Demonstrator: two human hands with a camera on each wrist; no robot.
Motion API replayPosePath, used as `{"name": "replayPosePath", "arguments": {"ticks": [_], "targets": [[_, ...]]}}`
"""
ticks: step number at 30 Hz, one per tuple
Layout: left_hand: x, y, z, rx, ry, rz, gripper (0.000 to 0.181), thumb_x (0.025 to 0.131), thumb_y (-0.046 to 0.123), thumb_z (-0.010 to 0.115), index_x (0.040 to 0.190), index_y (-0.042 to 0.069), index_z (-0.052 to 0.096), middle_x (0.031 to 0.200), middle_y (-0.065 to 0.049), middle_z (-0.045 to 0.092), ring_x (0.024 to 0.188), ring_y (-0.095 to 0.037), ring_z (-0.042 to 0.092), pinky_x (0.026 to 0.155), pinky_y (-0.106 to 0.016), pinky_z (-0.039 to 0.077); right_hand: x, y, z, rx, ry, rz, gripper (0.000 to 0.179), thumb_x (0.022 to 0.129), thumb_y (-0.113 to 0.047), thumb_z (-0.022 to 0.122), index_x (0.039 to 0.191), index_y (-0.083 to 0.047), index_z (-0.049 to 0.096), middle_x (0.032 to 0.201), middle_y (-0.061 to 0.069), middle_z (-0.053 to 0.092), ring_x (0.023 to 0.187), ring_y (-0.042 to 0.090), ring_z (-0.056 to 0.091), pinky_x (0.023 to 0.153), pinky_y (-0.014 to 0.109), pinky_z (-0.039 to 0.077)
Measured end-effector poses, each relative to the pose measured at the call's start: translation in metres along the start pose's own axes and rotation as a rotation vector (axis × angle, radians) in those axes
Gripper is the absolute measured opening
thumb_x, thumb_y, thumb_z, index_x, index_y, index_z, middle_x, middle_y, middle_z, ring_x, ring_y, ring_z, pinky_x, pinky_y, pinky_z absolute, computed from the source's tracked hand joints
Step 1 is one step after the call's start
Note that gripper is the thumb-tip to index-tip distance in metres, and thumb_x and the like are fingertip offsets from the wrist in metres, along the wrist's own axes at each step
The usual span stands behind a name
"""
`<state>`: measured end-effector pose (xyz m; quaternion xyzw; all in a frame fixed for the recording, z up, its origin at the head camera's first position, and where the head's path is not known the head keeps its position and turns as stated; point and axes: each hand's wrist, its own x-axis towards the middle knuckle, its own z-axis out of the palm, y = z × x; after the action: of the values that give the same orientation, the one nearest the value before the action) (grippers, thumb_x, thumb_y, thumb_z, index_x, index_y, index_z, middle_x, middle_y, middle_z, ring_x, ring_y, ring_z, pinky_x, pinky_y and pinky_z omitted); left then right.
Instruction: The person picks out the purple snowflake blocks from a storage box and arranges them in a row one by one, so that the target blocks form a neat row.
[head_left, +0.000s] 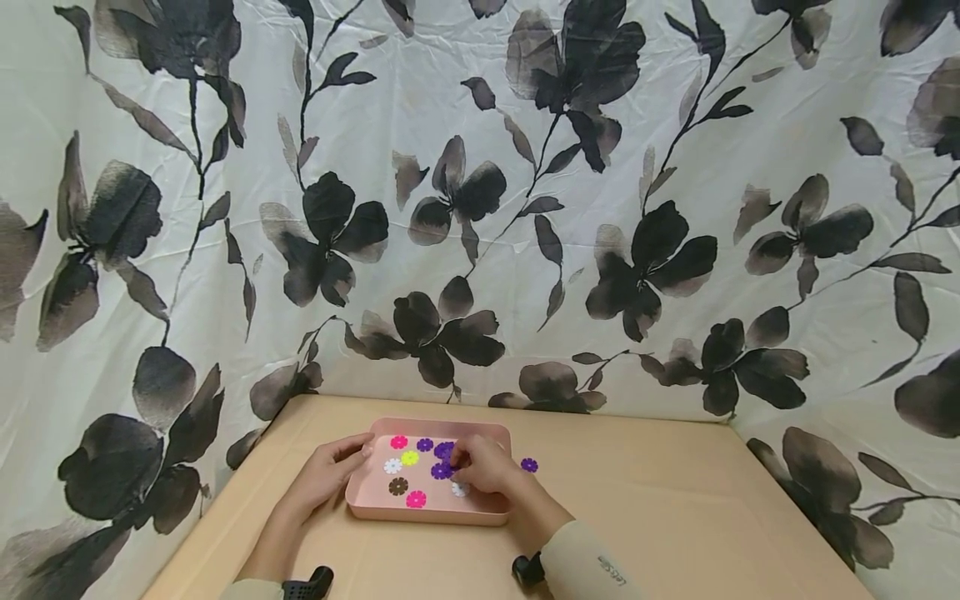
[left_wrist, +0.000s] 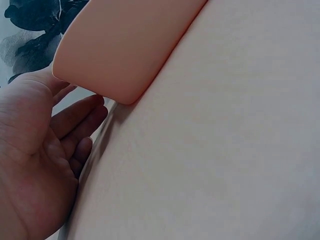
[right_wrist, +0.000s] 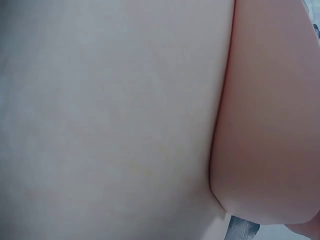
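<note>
Behind, flower-printed cloth (head_left: 480,179); below, tan table (head_left: 645,517) bearing pink tray (head_left: 427,515) of small flowers (head_left: 416,499), one purple flower (head_left: 529,465) beside it. Left hand (head_left: 330,473) relaxed against tray's left edge; right hand (head_left: 486,467) bent over right half, cannot tell if gripping.

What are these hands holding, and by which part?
The left hand holds the pink tray by its left rim. The right hand's grip is hidden; I can't tell.

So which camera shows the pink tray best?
The head view: it takes in nearly the whole pink tray and the flower-shaped pieces inside, though the right hand hides part. Both wrist views show only its outer walls, near a corner, with no contents visible.
</note>
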<state>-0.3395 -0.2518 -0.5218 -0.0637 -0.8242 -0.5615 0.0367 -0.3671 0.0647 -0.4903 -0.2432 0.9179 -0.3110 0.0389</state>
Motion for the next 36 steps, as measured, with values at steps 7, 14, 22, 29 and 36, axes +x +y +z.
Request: {"name": "replayPosePath", "arguments": {"ticks": [7,14,22,29,36], "targets": [[0.001,0.001,0.000,-0.002,-0.004,0.003,0.048,0.103,0.032,0.066,0.146,0.010,0.061,0.153,-0.016,0.056,0.147,-0.036,0.048,0.120,-0.050,0.041,0.000,0.001,-0.004,0.028,0.003,-0.032,0.016,0.087,-0.005,0.083,0.090,-0.016,0.073,0.087,-0.004,0.064,0.079,0.010,0.056,0.067,0.018,0.052],[0.001,0.001,0.001,-0.009,-0.009,-0.001,0.050,0.103,0.034,0.066,0.147,0.010,0.061,0.153,-0.015,0.056,0.147,-0.035,0.048,0.120,-0.050,0.041,-0.004,0.006,-0.016,0.074,0.012,-0.077,0.012,0.087,-0.003,0.082,0.094,-0.012,0.081,0.089,-0.002,0.070,0.079,0.009,0.056,0.067,0.018,0.052],[0.000,0.003,0.000,0.001,-0.003,0.008,0.053,0.103,0.037,0.067,0.147,0.008,0.060,0.152,-0.015,0.057,0.146,-0.034,0.048,0.120,-0.047,0.042,-0.024,0.008,-0.038,0.195,0.112,-0.109,0.015,0.091,-0.007,0.080,0.105,-0.008,0.082,0.100,-0.001,0.071,0.087,0.014,0.062,0.077,0.021,0.057],[0.001,0.002,0.001,0.000,-0.007,0.012,0.050,0.103,0.033,0.066,0.146,0.008,0.060,0.152,-0.015,0.057,0.146,-0.034,0.048,0.119,-0.047,0.043,-0.044,0.024,-0.052,0.337,0.229,-0.082,0.019,0.092,-0.009,0.079,0.111,-0.011,0.081,0.102,0.005,0.072,0.088,0.014,0.067,0.077,0.019,0.060],[0.001,0.003,0.001,-0.004,-0.009,0.004,0.053,0.103,0.036,0.066,0.147,0.009,0.059,0.153,-0.014,0.057,0.148,-0.034,0.047,0.121,-0.050,0.040,-0.052,0.042,-0.067,0.465,0.307,-0.020,0.018,0.091,-0.007,0.079,0.109,-0.006,0.081,0.108,0.007,0.077,0.087,0.017,0.069,0.073,0.024,0.063]]}}
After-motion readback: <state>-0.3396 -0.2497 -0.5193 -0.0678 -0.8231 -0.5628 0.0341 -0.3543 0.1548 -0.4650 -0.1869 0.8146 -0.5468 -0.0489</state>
